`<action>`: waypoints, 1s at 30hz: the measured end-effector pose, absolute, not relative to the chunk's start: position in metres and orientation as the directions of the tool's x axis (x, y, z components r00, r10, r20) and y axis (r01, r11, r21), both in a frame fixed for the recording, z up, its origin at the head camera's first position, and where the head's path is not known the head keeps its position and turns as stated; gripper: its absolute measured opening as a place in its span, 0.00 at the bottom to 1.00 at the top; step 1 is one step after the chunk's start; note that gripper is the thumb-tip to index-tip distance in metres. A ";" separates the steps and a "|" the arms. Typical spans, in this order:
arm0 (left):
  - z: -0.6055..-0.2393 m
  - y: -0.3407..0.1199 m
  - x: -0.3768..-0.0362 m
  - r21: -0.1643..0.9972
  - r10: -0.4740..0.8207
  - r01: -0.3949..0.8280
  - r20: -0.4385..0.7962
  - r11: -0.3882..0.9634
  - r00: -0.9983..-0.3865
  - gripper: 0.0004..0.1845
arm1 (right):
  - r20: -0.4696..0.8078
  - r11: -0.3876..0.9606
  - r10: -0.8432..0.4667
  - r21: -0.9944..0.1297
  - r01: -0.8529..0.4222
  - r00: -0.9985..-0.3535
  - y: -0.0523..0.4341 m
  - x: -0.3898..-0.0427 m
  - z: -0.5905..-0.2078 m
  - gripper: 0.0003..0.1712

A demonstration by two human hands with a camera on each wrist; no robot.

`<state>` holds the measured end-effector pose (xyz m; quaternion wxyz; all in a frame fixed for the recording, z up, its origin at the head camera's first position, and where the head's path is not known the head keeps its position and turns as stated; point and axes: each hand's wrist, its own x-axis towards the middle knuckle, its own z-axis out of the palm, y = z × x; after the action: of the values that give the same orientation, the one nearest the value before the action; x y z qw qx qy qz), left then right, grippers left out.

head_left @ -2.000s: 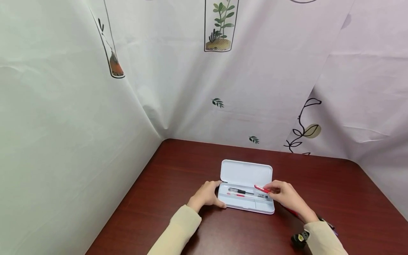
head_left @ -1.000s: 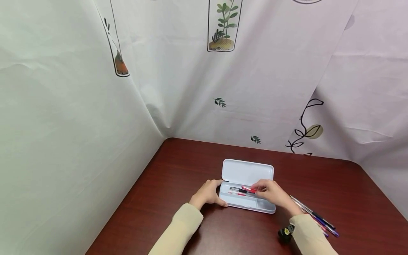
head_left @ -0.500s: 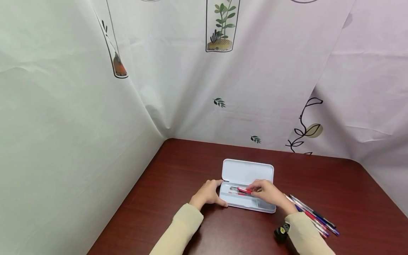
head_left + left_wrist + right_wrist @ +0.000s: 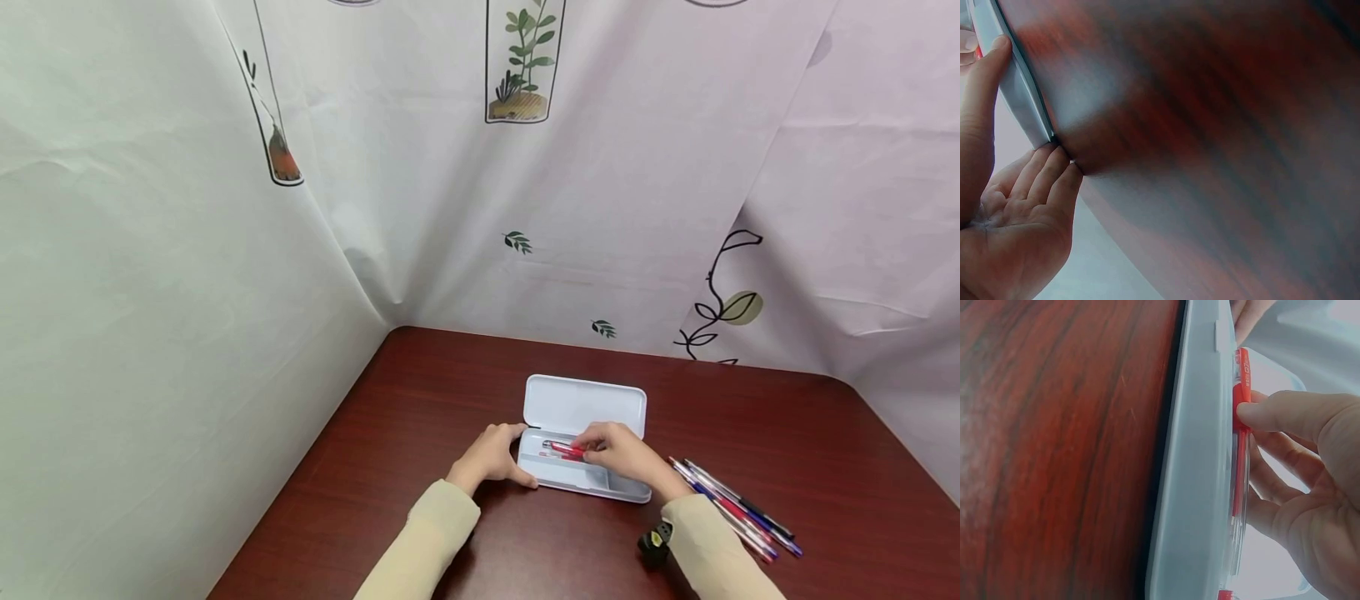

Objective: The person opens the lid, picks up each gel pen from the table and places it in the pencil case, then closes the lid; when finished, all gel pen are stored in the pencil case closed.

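Observation:
A pale blue pencil case lies open on the dark red table, its lid tipped back. My left hand grips the case's left end, thumb on the near side and fingers at the far corner. My right hand pinches a red pen and holds it down inside the tray, over other pens lying there. In the right wrist view the thumb presses the red pen just behind the case wall.
Several loose pens, red, blue and black, lie on the table to the right of the case. White printed curtains close in the table at the back and on both sides.
My right hand has carried the red pen leftward from the case's right end and lowered it into the tray. The loose pens at the right came into view. The left hand has stayed put.

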<state>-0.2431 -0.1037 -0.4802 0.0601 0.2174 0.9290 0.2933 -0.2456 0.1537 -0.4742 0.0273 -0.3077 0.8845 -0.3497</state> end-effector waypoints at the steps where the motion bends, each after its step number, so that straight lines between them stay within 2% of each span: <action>1: -0.480 -0.104 -0.243 0.573 0.438 0.366 0.014 0.733 -0.899 0.46 | 0.171 0.563 -0.565 -0.635 -0.529 -0.807 0.153 -0.246 -0.474 0.10; 12: -0.480 -0.103 -0.243 0.574 0.438 0.362 0.006 0.734 -0.899 0.45 | 0.187 0.603 -0.514 -0.616 -0.507 -0.837 0.154 -0.245 -0.471 0.11; 30: -0.482 -0.103 -0.245 0.560 0.437 0.370 0.016 0.741 -0.899 0.44 | 0.188 0.630 -0.412 -0.648 -0.428 -0.891 0.175 -0.242 -0.474 0.11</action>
<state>-0.2453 -0.1033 -0.4819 0.0581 0.2165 0.9312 0.2874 -0.2418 0.1754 -0.4738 -0.0110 -0.2327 0.9026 -0.3619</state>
